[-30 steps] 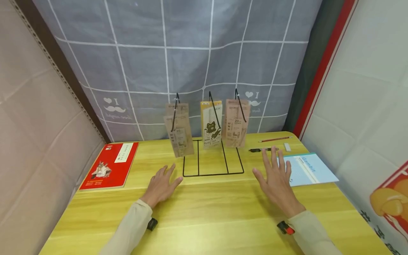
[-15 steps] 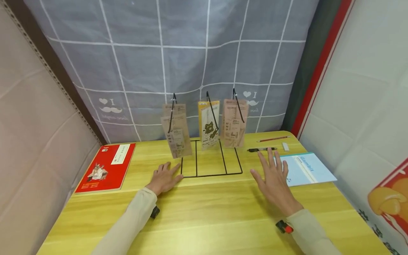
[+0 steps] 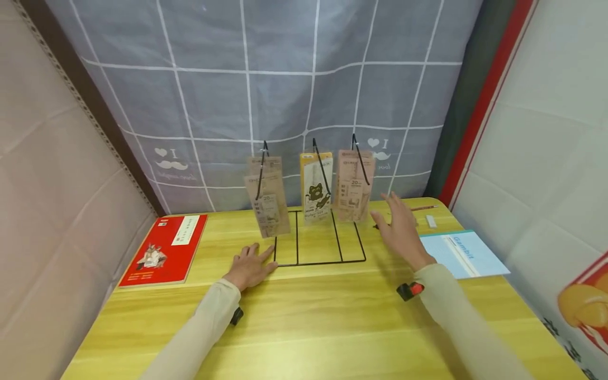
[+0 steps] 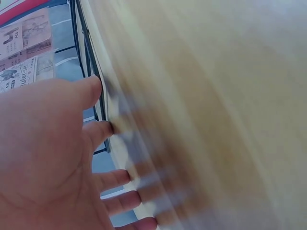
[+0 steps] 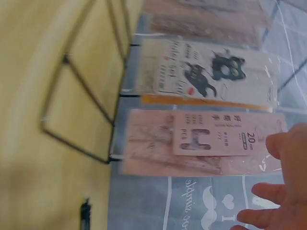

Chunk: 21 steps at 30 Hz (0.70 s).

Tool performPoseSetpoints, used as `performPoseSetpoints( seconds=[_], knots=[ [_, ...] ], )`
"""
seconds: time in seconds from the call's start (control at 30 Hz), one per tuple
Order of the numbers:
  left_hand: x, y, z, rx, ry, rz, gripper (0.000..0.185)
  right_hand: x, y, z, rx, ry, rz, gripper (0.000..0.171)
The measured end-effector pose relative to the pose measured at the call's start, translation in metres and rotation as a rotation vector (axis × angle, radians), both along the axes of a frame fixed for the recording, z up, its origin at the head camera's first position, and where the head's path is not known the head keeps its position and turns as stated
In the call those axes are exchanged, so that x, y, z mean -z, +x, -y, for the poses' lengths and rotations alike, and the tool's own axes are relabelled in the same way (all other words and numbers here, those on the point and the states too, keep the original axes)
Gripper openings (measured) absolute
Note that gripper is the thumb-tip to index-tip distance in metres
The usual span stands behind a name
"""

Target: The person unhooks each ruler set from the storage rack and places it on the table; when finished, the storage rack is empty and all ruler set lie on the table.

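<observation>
A black wire display rack [image 3: 320, 263] stands on the table with three hooks. From them hang a pinkish ruler set pack on the left [image 3: 268, 211], a yellow-and-white ruler set pack with cartoon cats [image 3: 317, 192] in the middle, and a pink ruler set pack [image 3: 353, 184] on the right. My left hand [image 3: 249, 266] is spread on the table, thumb and index fingertips right at the rack's front left corner. My right hand [image 3: 400, 232] is raised beside the right pink pack, fingers extended and holding nothing; in the right wrist view its thumb [image 5: 279, 143] overlaps the pack's top end.
At left lies a red book [image 3: 166, 250]. On the right are a blue notebook [image 3: 463, 254], a white eraser [image 3: 431, 221], a red pencil [image 3: 424, 208] and a black pen [image 5: 85, 215], mostly hidden behind the right hand in the head view. A grey checked curtain [image 3: 280, 100] hangs behind.
My left hand has moved right and settled at the rack's corner. My right hand has moved from near the notebook, up and leftward toward the right pink pack.
</observation>
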<state>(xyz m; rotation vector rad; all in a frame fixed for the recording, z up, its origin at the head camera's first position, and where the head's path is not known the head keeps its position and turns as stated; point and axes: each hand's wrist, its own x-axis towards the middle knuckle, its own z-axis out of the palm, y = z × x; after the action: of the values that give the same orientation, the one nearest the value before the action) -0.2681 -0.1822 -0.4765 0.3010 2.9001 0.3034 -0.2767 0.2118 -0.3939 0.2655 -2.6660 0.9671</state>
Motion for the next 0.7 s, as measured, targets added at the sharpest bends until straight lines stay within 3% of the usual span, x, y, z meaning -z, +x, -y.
performPoseSetpoints(
  seconds=[0.17,0.3,0.7],
  knots=[
    [-0.003,0.002,-0.002,-0.017,-0.002,0.014,0.062,-0.019,-0.032,0.007,-0.003,-0.170,-0.012,0.062],
    [-0.002,0.003,-0.005,-0.021,-0.001,0.019,0.062,-0.024,-0.044,0.011,0.010,-0.261,0.000,0.057],
    [0.002,0.002,-0.002,-0.016,-0.037,-0.009,0.062,-0.027,-0.058,0.015,0.072,-0.274,-0.028,0.037]
  ],
)
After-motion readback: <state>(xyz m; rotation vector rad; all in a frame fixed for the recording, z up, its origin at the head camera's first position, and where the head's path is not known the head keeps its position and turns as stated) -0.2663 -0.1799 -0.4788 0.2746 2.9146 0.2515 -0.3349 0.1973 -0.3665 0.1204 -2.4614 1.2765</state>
